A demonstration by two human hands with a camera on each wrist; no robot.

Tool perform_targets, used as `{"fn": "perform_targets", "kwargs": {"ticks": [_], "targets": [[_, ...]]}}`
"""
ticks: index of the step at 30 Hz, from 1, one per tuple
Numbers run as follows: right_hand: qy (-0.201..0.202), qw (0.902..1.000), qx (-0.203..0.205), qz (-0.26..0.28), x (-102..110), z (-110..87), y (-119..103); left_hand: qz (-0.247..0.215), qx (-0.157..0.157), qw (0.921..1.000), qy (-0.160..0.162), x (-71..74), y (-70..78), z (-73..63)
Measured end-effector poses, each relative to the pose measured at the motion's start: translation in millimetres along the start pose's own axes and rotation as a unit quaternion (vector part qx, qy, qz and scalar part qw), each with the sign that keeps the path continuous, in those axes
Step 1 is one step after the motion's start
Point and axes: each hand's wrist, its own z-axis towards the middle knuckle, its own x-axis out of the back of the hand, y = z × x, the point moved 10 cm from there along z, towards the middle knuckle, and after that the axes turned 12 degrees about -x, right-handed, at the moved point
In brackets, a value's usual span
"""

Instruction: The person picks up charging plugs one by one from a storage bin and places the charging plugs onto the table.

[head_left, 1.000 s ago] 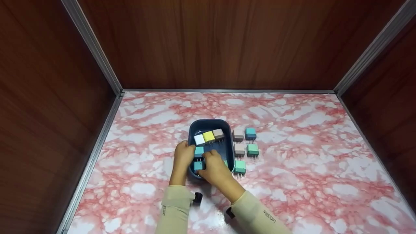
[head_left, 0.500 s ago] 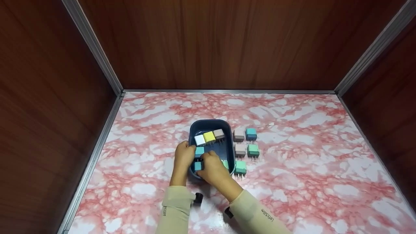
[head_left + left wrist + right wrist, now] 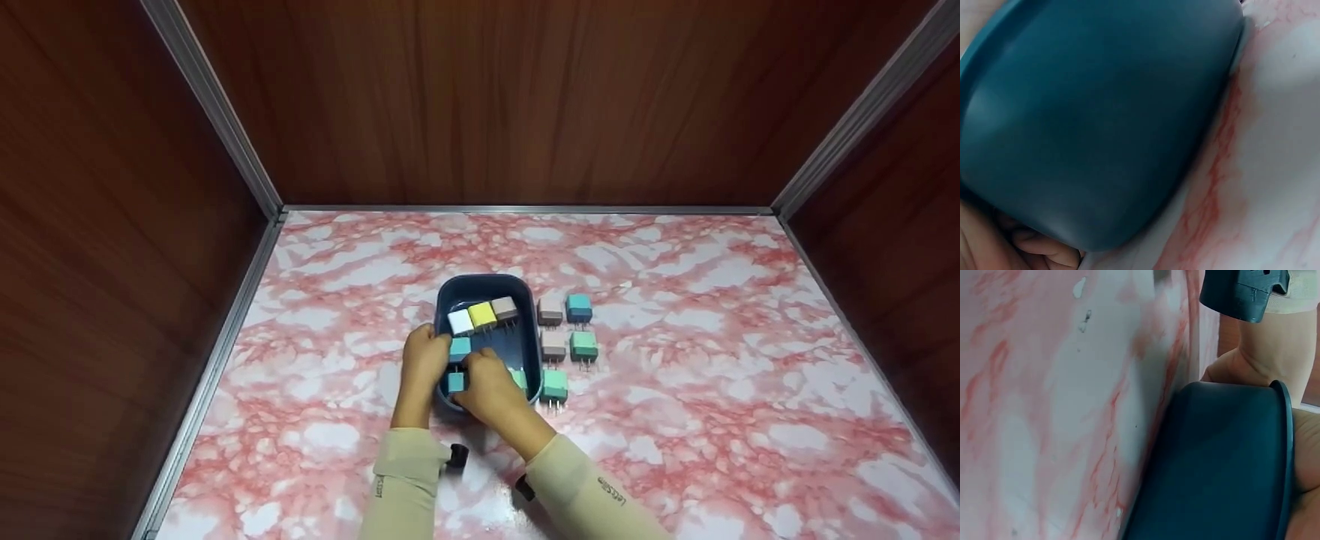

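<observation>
A dark blue bin [image 3: 487, 280] stands on the table. My left hand [image 3: 424, 360] grips its left rim; in the left wrist view curled fingers [image 3: 1044, 247] lie against the outer wall. My right hand [image 3: 491, 382] reaches over the near end and pinches a blue cube-shaped plug [image 3: 455, 382] in the near left corner, partly covering it. Another blue plug [image 3: 460, 349] lies just behind it, close to my left thumb. A white plug [image 3: 460, 322], a yellow plug [image 3: 482, 314] and a beige plug [image 3: 504, 308] form a row at the back. A green plug [image 3: 519, 379] shows beside my right hand.
Right of the bin stand several plugs with metal prongs: two beige-pink plugs [image 3: 550, 310], a blue plug [image 3: 579, 307] and two green plugs [image 3: 554, 384]. The pink-and-white marbled table [image 3: 697, 315] is enclosed by brown wooden panels [image 3: 480, 105] with metal edging.
My right hand has shifted slightly left in the bin, covering more of the near blue plug and uncovering more of the green one. The left hand holds still.
</observation>
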Motion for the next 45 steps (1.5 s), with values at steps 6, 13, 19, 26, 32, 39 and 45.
{"fn": "perform_targets", "kwargs": {"ticks": [6, 13, 19, 26, 32, 39, 45], "targets": [[-0.011, 0.9996, -0.019, 0.019, -2, 2.8, 6, -0.009, -0.002, 1.0000, 0.001, -0.4, 0.9, 0.4], [-0.014, 0.9983, -0.043, 0.037, -5, 3.5, 12, -0.004, -0.001, 1.0000, -0.001, 0.0, -1.0, 1.9], [-0.022, 0.9967, -0.068, 0.038, -10, 0.3, 14, -0.012, 0.007, 0.9999, -0.004, 3.5, -4.9, -2.3], [-0.023, 0.9965, -0.067, 0.044, -9, -0.7, 12, -0.010, 0.009, 0.9999, -0.003, 3.2, -5.7, -2.3], [-0.013, 0.9972, -0.062, 0.040, -4, 1.8, 14, -0.019, 0.002, 0.9998, 0.003, -1.0, -1.4, 0.5], [-0.007, 0.9982, -0.046, 0.039, -2, 2.0, 13, -0.023, 0.005, 0.9997, 0.007, -0.7, -1.9, 0.3], [-0.012, 0.9984, -0.050, 0.024, -4, 3.3, 11, -0.020, 0.002, 0.9998, 0.005, -0.5, -2.6, 0.7]]}}
